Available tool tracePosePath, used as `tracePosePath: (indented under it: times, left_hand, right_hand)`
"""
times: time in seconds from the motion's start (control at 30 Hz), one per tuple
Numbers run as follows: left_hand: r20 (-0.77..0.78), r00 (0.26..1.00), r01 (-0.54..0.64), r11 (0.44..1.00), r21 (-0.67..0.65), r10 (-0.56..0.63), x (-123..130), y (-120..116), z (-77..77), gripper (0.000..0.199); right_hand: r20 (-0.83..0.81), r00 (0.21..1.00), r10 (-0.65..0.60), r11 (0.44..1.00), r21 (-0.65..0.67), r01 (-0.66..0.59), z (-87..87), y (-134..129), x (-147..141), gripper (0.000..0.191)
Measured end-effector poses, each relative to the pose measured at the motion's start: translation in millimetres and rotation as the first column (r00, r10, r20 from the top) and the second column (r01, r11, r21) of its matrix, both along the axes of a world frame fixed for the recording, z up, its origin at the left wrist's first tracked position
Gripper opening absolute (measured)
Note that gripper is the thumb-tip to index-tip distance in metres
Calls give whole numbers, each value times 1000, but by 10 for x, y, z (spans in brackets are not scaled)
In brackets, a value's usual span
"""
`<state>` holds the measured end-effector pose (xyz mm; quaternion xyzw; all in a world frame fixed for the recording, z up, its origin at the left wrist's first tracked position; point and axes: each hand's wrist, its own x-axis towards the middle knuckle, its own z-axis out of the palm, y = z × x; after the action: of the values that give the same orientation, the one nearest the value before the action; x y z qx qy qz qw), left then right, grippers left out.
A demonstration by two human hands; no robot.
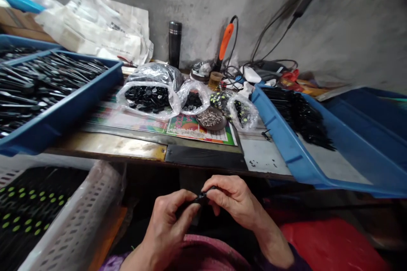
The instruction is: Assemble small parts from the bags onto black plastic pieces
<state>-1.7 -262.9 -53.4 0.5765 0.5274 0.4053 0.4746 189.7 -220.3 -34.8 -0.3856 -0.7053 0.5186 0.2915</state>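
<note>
Below the bench's front edge, my two hands meet over a small black plastic part. My left hand pinches it between thumb and forefinger. From the other side, my right hand has its thumb and fingertips closed on the part's right end. Most of the part is hidden by fingers, so its exact kind does not show. On the bench beyond lie an open bag of black discs, a smaller bag of black pieces, a round dish of small metal pins or screws and a bag of black-and-green pieces.
Blue trays hold long black parts at left and right. A white perforated crate with black-and-green pieces stands low at left. An orange-handled tool and a black cylinder stand near the wall.
</note>
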Motion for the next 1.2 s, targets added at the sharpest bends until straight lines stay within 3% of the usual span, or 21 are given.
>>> tracePosePath:
  times: [0.1,0.23,0.37,0.8,0.93,1.1,1.2]
  left_hand:
    - [167,986,29,981,-192,3,30,14,-16,25]
    - [446,892,124,911,-393,71,78,29,-44,36]
    - [520,838,140,856,-498,166,116,23,-35,45]
    - [537,822,138,848,-512,190,134,30,-80,43]
    - [543,822,151,853,-500,173,141,87,-60,45]
    - [542,828,155,873,-463,140,133,212,-12,52]
    - [542,829,147,882,-448,137,106,277,-17,53]
  right_hand:
    - [-3,994,-113,994,-8,113,-18,-12,-67,26]
    - [-51,979,-196,979,-69,192,-80,-44,-139,28]
    - [-87,970,-227,964,-165,211,-141,-74,-160,33]
    - [-140,935,-327,931,-217,293,-348,-145,-245,39]
    - [-135,937,-322,937,-191,294,-308,-121,-250,40]
    - [-75,959,-272,962,-38,270,-91,33,-95,34]
    - [37,940,-340,923,202,327,54,243,55,29]
